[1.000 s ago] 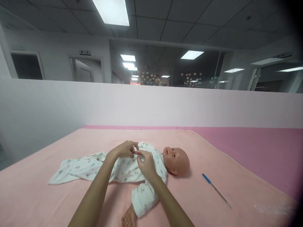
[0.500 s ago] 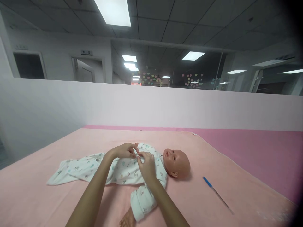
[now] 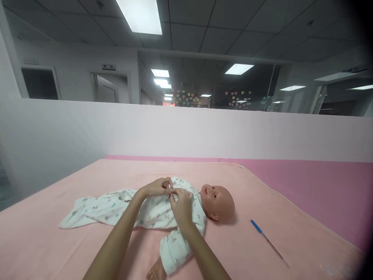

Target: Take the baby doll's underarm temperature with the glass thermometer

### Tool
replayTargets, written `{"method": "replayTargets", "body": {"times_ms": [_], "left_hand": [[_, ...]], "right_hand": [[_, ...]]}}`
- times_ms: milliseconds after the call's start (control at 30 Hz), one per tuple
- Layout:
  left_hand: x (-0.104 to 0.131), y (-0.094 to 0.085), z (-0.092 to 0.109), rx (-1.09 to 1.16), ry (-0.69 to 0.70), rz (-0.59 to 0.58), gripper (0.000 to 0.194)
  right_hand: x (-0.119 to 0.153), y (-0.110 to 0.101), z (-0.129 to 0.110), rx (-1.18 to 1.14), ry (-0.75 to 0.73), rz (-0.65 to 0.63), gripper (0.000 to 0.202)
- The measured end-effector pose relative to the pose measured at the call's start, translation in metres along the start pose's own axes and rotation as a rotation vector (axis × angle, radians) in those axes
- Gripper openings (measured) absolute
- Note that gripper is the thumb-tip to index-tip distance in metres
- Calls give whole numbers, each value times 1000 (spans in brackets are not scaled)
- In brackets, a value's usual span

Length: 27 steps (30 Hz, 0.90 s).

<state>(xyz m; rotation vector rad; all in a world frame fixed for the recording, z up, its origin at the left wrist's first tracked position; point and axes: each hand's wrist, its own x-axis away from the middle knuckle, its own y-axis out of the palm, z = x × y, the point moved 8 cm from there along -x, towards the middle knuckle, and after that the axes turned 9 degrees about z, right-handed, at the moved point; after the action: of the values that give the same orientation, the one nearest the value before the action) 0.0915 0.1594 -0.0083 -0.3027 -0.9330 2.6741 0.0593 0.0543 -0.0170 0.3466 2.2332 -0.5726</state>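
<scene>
A bald baby doll [image 3: 221, 203] lies on its back, head to the right, on a pink sheet. It wears a white printed outfit [image 3: 157, 214], whose leg part stretches left. Over the doll's chest, my left hand [image 3: 159, 187] pinches the front of the outfit. My right hand [image 3: 181, 202] is closed beside it, thumb and fingertips pinching the same cloth. The fingertips of both hands nearly touch; the exact bit of cloth between them is too small to make out. One doll hand [image 3: 157, 271] sticks out of the near sleeve.
A thin stick with a blue end [image 3: 256, 226] lies on the pink sheet [image 3: 239, 249] right of the doll. Behind the sheet stands a low white partition [image 3: 186, 132], with glass above it. A darker pink surface [image 3: 320, 182] shows at the right.
My left hand has shifted slightly right, closer to my right hand, at the doll's chest. The cloth near my left forearm is bunched a little differently. The view has shifted slightly.
</scene>
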Motion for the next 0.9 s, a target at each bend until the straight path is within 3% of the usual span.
{"method": "replayTargets", "body": {"times_ms": [200,433,900], "left_hand": [[1,-3,-5,-51,-87,-26,27],[7,-12,6,12,-46,29,25],[6,-11,-5,-85,-70,-8,34]], "right_hand": [[1,-1,-4,31,-60,22,11],[4,-10,-16,56,-137,123,2],[8,-5,-18,111,-229,148,6]]}}
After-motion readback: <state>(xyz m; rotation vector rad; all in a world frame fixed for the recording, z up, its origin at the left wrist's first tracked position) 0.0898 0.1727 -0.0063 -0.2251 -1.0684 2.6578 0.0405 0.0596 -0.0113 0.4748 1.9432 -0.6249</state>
